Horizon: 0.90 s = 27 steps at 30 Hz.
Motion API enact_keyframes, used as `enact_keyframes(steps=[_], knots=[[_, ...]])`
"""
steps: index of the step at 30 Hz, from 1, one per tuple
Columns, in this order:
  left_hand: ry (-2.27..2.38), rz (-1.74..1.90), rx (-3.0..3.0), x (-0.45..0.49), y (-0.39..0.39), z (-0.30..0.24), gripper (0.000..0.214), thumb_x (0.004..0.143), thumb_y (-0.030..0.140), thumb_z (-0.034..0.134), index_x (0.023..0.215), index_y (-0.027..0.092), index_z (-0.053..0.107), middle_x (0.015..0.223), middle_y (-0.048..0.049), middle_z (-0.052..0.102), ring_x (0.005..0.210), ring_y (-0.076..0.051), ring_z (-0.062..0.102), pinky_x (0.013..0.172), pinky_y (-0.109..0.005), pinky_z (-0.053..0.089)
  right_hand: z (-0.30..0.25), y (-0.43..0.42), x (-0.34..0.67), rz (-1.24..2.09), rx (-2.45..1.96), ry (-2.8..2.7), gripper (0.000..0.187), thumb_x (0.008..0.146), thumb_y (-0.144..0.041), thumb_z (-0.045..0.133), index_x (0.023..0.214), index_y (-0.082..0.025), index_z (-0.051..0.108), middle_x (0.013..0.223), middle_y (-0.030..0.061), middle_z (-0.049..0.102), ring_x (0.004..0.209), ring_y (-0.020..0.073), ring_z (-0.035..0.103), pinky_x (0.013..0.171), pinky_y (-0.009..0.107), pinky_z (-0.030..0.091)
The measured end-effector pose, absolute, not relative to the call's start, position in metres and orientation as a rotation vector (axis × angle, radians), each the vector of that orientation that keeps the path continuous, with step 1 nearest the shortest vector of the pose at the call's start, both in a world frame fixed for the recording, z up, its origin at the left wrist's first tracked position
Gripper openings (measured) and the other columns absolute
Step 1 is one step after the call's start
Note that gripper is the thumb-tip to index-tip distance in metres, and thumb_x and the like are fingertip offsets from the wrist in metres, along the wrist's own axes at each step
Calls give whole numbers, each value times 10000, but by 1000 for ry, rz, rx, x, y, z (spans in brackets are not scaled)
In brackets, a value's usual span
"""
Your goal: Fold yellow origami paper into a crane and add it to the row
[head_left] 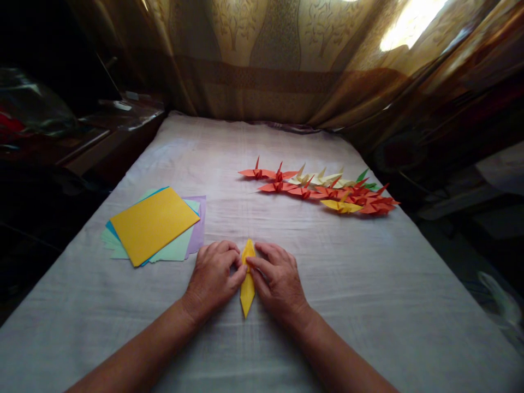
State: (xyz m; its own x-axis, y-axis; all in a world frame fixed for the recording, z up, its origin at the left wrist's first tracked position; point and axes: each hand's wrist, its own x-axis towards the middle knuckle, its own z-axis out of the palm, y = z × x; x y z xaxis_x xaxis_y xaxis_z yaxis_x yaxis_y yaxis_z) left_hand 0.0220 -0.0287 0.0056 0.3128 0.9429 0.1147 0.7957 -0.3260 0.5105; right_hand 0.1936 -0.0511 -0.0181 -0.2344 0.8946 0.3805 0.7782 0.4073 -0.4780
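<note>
A narrow, pointed piece of folded yellow paper [247, 292] lies on the white cloth [368, 284] between my hands. My left hand [213, 275] presses its fingertips on the paper's left edge, fingers curled. My right hand [276, 278] does the same on the right edge, forefinger across the upper part. Both hands pinch the fold against the cloth.
A stack of coloured paper sheets [153, 224], yellow on top, lies left of my hands. Several folded paper cranes [327, 191] in orange, red, cream, yellow and green sit in rows at the far right. Patterned curtains [266, 60] hang behind; dark furniture stands at left.
</note>
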Motion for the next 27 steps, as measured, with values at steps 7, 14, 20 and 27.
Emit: enact_keyframes(steps=[7,14,20,27], knots=[[1551,553,2277,19,-30,3,135,873,284,629,766,208,599,922,-22,656,916,-232,589,822,-377,386,-16,-53,194,101,-1452,-2172,223,920,-279,605,1110,-316,715,1282,59,647,1173,258,547,972,427,390],[1505,550,2263,16,-31,3,164,889,274,632,1036,279,704,1048,-30,668,997,-232,597,869,-383,395,-14,-54,201,45,-1466,-2279,286,942,-329,580,1206,-341,688,1341,99,614,1250,318,504,977,486,388],[1489,546,2260,16,-29,7,175,892,280,638,1032,293,743,1034,-38,674,986,-233,605,867,-389,405,-13,-57,213,50,-1335,-2342,313,940,-344,584,1239,-327,673,1425,110,542,1322,303,451,1035,486,363],[1505,544,2254,17,-27,6,177,860,276,681,1023,291,748,1033,-30,678,983,-230,613,856,-379,409,-10,-66,217,-57,-1298,-2401,293,941,-332,595,1224,-321,669,1403,99,566,1320,293,467,1073,495,308]])
